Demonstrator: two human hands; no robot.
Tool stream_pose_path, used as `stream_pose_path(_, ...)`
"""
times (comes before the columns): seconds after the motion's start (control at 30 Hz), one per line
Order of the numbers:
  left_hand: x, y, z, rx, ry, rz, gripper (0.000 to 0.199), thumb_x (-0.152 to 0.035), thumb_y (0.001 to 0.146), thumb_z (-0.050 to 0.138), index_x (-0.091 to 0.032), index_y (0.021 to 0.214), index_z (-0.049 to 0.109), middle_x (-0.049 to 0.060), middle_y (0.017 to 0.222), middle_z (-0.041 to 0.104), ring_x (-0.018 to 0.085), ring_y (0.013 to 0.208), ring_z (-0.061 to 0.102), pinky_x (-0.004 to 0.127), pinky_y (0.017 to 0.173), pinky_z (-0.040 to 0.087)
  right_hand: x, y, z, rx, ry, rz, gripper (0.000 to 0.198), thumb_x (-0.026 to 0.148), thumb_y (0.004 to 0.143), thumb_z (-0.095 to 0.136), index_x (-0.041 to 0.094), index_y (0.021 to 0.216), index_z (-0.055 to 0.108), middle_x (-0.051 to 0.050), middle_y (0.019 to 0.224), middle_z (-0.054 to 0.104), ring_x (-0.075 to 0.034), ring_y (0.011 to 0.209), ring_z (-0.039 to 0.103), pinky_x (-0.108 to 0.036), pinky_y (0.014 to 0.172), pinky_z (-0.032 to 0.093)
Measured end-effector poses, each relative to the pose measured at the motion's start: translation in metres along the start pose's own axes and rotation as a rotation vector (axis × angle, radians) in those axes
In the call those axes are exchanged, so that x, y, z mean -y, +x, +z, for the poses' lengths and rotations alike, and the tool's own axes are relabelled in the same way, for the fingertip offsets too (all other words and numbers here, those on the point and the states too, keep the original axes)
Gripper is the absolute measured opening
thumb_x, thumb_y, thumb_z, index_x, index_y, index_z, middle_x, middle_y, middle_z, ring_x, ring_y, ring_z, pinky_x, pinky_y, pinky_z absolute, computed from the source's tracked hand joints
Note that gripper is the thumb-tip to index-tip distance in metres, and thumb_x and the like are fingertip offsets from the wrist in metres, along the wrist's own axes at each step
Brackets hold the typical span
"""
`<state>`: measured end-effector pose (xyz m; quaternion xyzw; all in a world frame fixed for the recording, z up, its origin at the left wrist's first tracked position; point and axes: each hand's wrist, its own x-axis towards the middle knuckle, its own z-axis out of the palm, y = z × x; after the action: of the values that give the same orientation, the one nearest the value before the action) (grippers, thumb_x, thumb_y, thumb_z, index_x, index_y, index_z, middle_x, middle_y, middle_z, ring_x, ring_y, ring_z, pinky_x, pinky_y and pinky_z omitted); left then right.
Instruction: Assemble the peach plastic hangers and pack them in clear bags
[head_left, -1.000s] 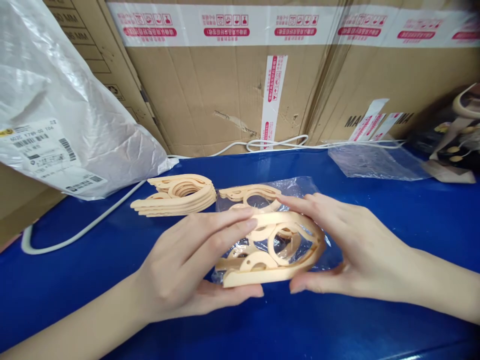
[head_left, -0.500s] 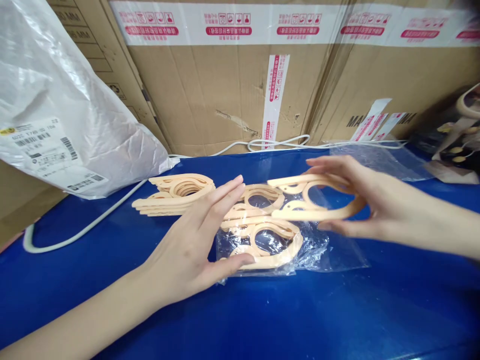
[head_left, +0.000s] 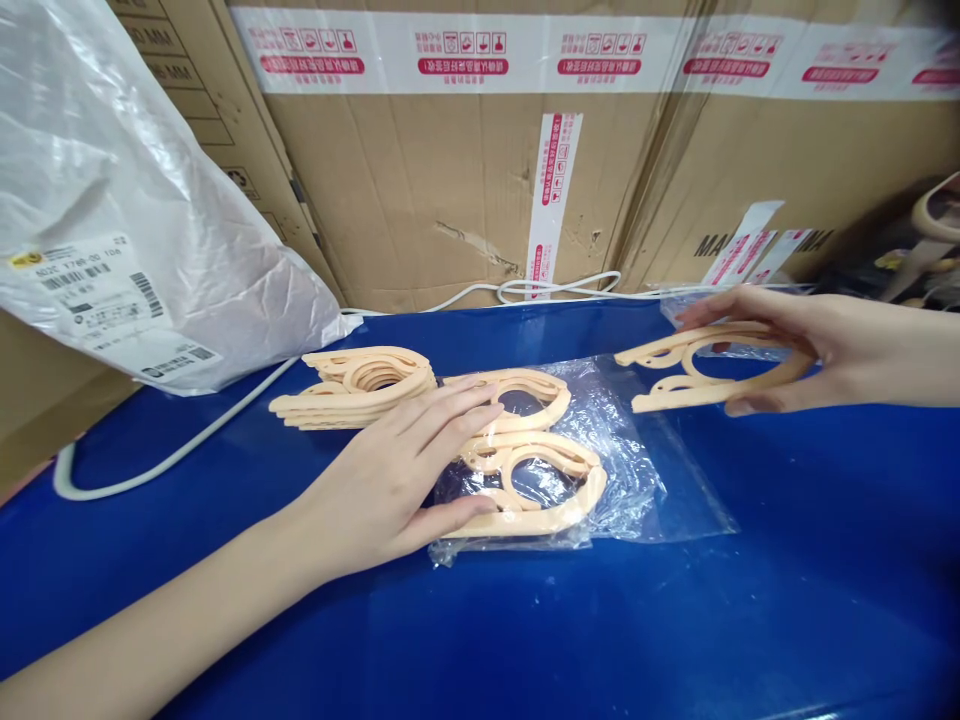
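Observation:
My right hand (head_left: pixel 787 350) grips a beige plastic folding hanger (head_left: pixel 664 400), folded up, by its rounded end and holds it over the right of the table. My left hand (head_left: pixel 405 470) lies with fingers stretched out across two groups of similar hangers, the back one (head_left: pixel 551 385) and the front one (head_left: pixel 551 520). A clear plastic bag (head_left: pixel 630 490) covers at least the front group and spreads out to the right. To the left of these, a stack of folded hangers (head_left: pixel 352 395) sits on the table, close to my left fingers.
The blue table (head_left: pixel 562 630) backs onto large taped cardboard boxes (head_left: pixel 420 180). A white labelled plastic sack (head_left: pixel 172 230) leans at the left. A white cable (head_left: pixel 172 460) runs along the left and back. Another clear bag (head_left: pixel 675 310) lies behind my right hand.
My right hand has carried its folding hanger to the right and slightly back, away from the bagged ones. The left hand has settled lower onto the bagged hangers.

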<state>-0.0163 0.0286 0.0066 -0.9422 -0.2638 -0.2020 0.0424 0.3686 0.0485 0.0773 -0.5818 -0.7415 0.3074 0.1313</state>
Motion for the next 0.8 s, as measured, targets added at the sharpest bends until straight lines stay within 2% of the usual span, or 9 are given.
stream_pose_path(0.1, 0.000, 0.000, 0.001, 0.011, -0.017, -0.016, 0.055, -0.045, 0.095, 0.052, -0.016, 0.141, 0.040, 0.015, 0.147, 0.046, 0.028, 0.138, 0.041, 0.049, 0.111, 0.038, -0.006, -0.001, 0.002, 0.096, -0.050, -0.040, 0.059, 0.040, 0.081, 0.072, 0.029, 0.134, 0.047, -0.011, 0.146, 0.044, -0.026, 0.111, 0.064, -0.025, 0.078, 0.057)
stream_pose_path(0.17, 0.000, -0.001, 0.001, 0.021, -0.028, -0.021, 0.056, -0.045, 0.095, 0.052, -0.017, 0.141, 0.040, 0.015, 0.147, 0.046, 0.029, 0.138, 0.041, 0.050, 0.111, 0.038, -0.005, -0.002, 0.007, 0.158, -0.084, -0.085, 0.062, 0.038, 0.080, 0.073, 0.032, 0.136, 0.046, -0.011, 0.146, 0.045, -0.025, 0.103, 0.068, -0.024, 0.078, 0.058)
stream_pose_path(0.27, 0.000, -0.001, 0.001, 0.031, -0.038, -0.021, 0.056, -0.045, 0.095, 0.052, -0.017, 0.142, 0.039, 0.014, 0.146, 0.047, 0.028, 0.137, 0.041, 0.050, 0.111, 0.039, 0.003, -0.002, 0.014, 0.211, -0.014, -0.121, 0.071, 0.036, 0.078, 0.075, 0.038, 0.139, 0.039, -0.010, 0.149, 0.041, -0.023, 0.087, 0.073, -0.025, 0.071, 0.062)
stream_pose_path(0.37, 0.001, -0.002, 0.002, 0.041, -0.044, -0.026, 0.058, -0.046, 0.095, 0.052, -0.016, 0.142, 0.038, 0.014, 0.147, 0.047, 0.027, 0.138, 0.041, 0.048, 0.112, 0.038, 0.011, -0.002, 0.020, 0.244, 0.055, -0.113, 0.068, 0.036, 0.081, 0.073, 0.037, 0.139, 0.036, -0.010, 0.150, 0.039, -0.023, 0.085, 0.073, -0.025, 0.068, 0.062)
stream_pose_path(0.53, 0.002, -0.002, 0.003, 0.039, -0.053, -0.023, 0.056, -0.046, 0.095, 0.052, -0.016, 0.141, 0.041, 0.013, 0.144, 0.051, 0.025, 0.135, 0.045, 0.045, 0.111, 0.039, 0.021, 0.003, 0.030, 0.282, 0.076, -0.163, 0.058, 0.034, 0.084, 0.070, 0.029, 0.134, 0.040, -0.010, 0.144, 0.044, -0.026, 0.107, 0.066, -0.023, 0.075, 0.061)
stream_pose_path(0.67, 0.001, -0.002, 0.002, 0.045, -0.080, -0.024, 0.054, -0.045, 0.095, 0.052, -0.017, 0.141, 0.041, 0.012, 0.143, 0.052, 0.026, 0.134, 0.046, 0.046, 0.111, 0.040, 0.027, 0.010, 0.045, 0.211, 0.023, -0.269, 0.058, 0.032, 0.081, 0.073, 0.023, 0.130, 0.045, -0.011, 0.139, 0.048, -0.027, 0.115, 0.060, -0.024, 0.080, 0.059)
stream_pose_path(0.8, 0.001, -0.001, 0.002, 0.049, -0.084, -0.027, 0.054, -0.046, 0.096, 0.052, -0.017, 0.141, 0.041, 0.012, 0.144, 0.051, 0.026, 0.135, 0.045, 0.046, 0.111, 0.039, 0.027, 0.020, 0.068, 0.184, 0.110, -0.372, 0.062, 0.034, 0.081, 0.072, 0.024, 0.135, 0.042, -0.011, 0.139, 0.049, -0.029, 0.126, 0.051, -0.031, 0.084, 0.059)
